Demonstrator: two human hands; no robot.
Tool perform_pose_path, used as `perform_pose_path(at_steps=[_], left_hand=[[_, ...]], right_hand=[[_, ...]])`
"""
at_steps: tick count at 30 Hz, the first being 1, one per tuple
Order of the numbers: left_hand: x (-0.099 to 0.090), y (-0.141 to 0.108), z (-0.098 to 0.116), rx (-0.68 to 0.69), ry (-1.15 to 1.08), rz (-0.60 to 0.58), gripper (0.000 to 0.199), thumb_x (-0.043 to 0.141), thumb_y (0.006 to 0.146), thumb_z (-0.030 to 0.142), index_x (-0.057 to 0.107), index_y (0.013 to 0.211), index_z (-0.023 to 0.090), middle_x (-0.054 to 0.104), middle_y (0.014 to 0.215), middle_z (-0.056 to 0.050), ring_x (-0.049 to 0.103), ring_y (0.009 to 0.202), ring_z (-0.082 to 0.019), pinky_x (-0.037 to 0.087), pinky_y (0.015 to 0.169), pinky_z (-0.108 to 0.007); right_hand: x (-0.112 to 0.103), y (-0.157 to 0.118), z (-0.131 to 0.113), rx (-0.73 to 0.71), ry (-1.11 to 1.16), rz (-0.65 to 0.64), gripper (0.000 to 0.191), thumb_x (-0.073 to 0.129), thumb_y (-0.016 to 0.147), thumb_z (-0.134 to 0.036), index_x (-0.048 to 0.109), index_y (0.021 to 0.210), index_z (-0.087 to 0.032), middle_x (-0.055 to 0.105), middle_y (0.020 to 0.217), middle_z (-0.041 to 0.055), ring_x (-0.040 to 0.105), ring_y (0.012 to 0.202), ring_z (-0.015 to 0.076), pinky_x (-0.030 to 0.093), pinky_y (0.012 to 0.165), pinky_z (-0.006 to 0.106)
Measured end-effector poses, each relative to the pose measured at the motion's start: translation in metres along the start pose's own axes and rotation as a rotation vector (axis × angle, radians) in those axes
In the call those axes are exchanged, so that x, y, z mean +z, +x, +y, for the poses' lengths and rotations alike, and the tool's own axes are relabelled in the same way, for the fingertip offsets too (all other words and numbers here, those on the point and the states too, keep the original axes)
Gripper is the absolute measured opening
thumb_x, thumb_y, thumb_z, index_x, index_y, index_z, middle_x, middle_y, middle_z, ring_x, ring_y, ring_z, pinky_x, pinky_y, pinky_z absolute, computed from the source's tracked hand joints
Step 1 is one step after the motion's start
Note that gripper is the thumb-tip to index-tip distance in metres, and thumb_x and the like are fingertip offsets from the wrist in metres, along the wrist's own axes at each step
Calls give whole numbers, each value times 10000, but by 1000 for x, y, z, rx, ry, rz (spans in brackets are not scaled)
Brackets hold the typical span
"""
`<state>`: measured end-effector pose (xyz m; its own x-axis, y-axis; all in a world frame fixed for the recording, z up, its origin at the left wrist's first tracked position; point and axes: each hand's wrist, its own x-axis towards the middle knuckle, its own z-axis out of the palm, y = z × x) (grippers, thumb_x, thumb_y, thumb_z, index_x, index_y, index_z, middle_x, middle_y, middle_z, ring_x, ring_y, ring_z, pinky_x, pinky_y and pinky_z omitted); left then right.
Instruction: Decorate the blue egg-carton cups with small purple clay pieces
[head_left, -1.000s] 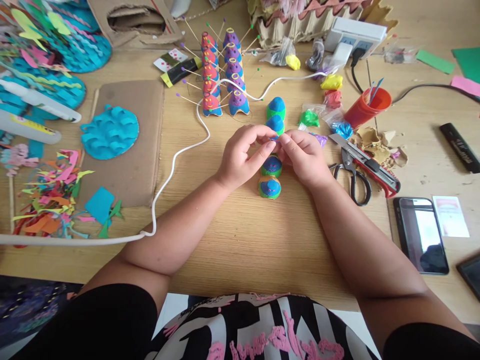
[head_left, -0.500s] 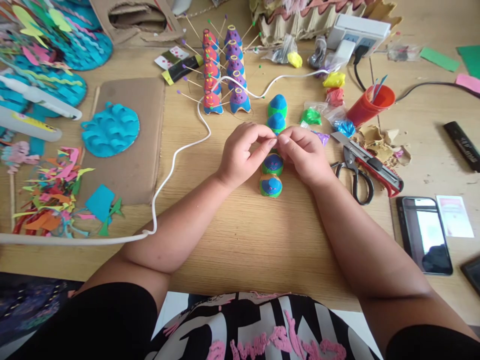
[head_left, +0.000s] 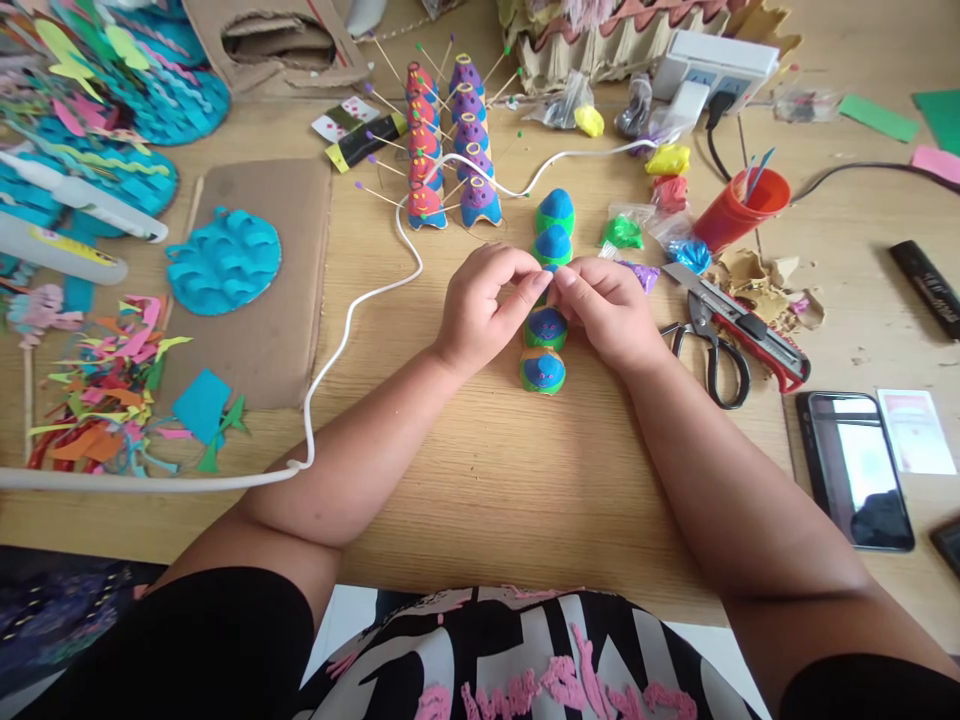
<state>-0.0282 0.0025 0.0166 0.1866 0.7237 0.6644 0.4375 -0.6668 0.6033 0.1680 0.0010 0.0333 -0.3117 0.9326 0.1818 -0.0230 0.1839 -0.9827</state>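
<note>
My left hand [head_left: 491, 300] and my right hand [head_left: 606, 305] meet fingertip to fingertip over a row of blue-and-green egg-carton cups [head_left: 553, 245]. Thumb and index finger are pinched together on each hand; whatever is between them is too small to make out. The middle of the row is partly hidden beneath my fingers. Closest to me, the front cup [head_left: 542, 371] and the one behind it [head_left: 545, 328] carry small faces. Farther back stand a row of red cups [head_left: 426, 205] and a row of purple cups [head_left: 479, 200] with coloured pins stuck out.
Right of my hands lie scissors [head_left: 712, 350], a red utility knife [head_left: 750, 330], clay packets [head_left: 622, 233] and an orange cup [head_left: 742, 210]. A phone [head_left: 855, 470] rests farther right. A white cord [head_left: 349, 320] crosses my left forearm. Cardboard [head_left: 247, 370] and paper scraps [head_left: 112, 390] occupy the left.
My pinched fingertips have shifted very slightly. The whole view has moved a touch; the objects on the table stay in place.
</note>
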Motion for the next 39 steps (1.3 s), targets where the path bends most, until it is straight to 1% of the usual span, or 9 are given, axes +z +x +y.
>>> perform_pose_path(at_steps=[4, 7, 11, 16, 21, 26, 31, 33, 39], left_hand=[[0, 0, 1, -41, -44, -59, 471, 526, 1139, 700, 742, 1130, 282, 834, 1082, -58, 781, 1003, -201, 653, 954, -399], [2, -2, 0, -10, -55, -71, 438, 583, 1122, 691, 735, 1186, 285, 828, 1124, -57, 789, 1025, -201, 657, 967, -391], [3, -3, -2, 32, -19, -50, 380, 611, 1134, 630, 726, 1161, 269, 822, 1100, -47, 786, 1030, -191, 652, 977, -375], [3, -3, -2, 71, 33, -22, 325, 569, 1173, 546, 722, 1118, 264, 824, 1053, -41, 779, 986, -175, 649, 949, -360], [2, -2, -1, 85, 37, -3, 305, 585, 1171, 519, 716, 1056, 268, 806, 975, -26, 759, 918, -170, 637, 930, -364], [2, -1, -2, 93, 52, 1, 330, 602, 1164, 517, 707, 983, 262, 780, 908, -16, 741, 876, -170, 631, 889, -368], [1, -3, -3, 62, 61, -31, 314, 656, 1130, 567, 757, 1158, 271, 818, 1040, -38, 775, 959, -185, 662, 935, -381], [0, -3, -3, 53, 71, -44, 310, 662, 1128, 559, 765, 1201, 275, 822, 1057, -40, 781, 972, -190, 670, 942, -389], [-1, -1, -2, 111, 43, -13, 222, 647, 1155, 455, 777, 1100, 284, 817, 1001, -11, 779, 932, -174, 665, 921, -385]], right_hand=[[0, 0, 0, -20, -4, 9, 639, 743, 935, -827, 655, 757, -220, 478, 632, -35, 436, 625, 116, 356, 564, 280], [1, 1, 0, -41, 20, 11, 665, 754, 922, -831, 587, 697, -227, 453, 628, -37, 412, 618, 114, 355, 555, 281], [1, 2, -1, -61, 23, -4, 691, 745, 915, -849, 568, 676, -225, 447, 614, -40, 404, 605, 107, 346, 543, 273], [0, 3, 0, -50, 14, -10, 676, 743, 913, -854, 628, 714, -219, 450, 598, -47, 408, 587, 101, 330, 531, 270], [0, 2, -1, -62, 0, -14, 653, 741, 928, -839, 674, 742, -217, 474, 599, -47, 410, 574, 97, 333, 537, 275], [0, 2, -2, -44, -11, -16, 692, 719, 927, -860, 649, 696, -212, 468, 585, -40, 426, 583, 104, 340, 541, 276], [1, 3, -2, -42, 9, 0, 728, 740, 898, -876, 570, 636, -219, 434, 569, -43, 399, 579, 101, 327, 537, 277], [0, 3, -2, -49, 17, 2, 728, 742, 901, -871, 559, 629, -221, 432, 571, -42, 393, 578, 101, 323, 537, 278], [-1, 2, -1, -53, 4, -14, 680, 720, 941, -844, 648, 698, -213, 485, 601, -33, 431, 591, 104, 347, 550, 277]])
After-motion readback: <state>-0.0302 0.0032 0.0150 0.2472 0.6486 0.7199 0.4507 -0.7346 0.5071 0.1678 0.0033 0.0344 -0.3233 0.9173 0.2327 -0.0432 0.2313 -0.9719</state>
